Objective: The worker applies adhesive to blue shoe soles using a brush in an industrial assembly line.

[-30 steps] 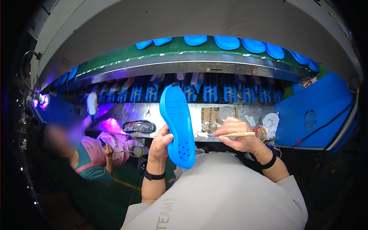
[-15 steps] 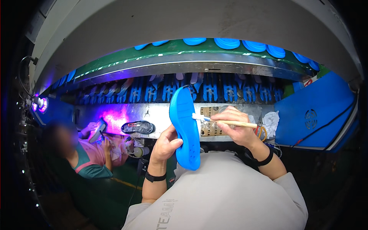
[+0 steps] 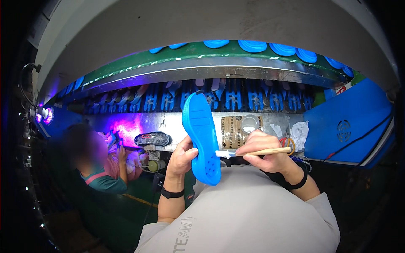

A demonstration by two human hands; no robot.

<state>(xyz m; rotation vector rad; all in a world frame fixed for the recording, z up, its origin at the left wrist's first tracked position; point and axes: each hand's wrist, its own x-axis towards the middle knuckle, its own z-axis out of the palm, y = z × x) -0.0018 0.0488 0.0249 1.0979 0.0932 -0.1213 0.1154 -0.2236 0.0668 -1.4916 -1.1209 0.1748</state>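
A bright blue shoe sole (image 3: pixel 203 137) is held up in front of me, its toe end pointing away and its holed end toward my chest. My left hand (image 3: pixel 182 157) grips its left edge, thumb over the top face. Between the fingers of my right hand (image 3: pixel 266 152) is a brush (image 3: pixel 272 151) with a pale wooden handle. Its white-coated bristles meet or nearly meet the sole's right edge, toward the holed end. Beyond my right hand, a small clear cup (image 3: pixel 250 122) with white stuff in it stands on a printed brown cardboard sheet (image 3: pixel 230 131).
A dark shoe sole (image 3: pixel 152 139) lies on the metal bench (image 3: pixel 177 122) to the left. Crumpled white paper (image 3: pixel 299 131) and orange-handled scissors (image 3: pixel 288 142) lie right. Blue clamps (image 3: pixel 233 100) line the back below a green belt (image 3: pixel 194 52) carrying blue soles. A co-worker (image 3: pixel 103 168) sits left.
My right hand has drawn the brush along the sole's right edge toward me, uncovering the cup. The sole has shifted slightly left. At left, the co-worker's hands and work have moved.
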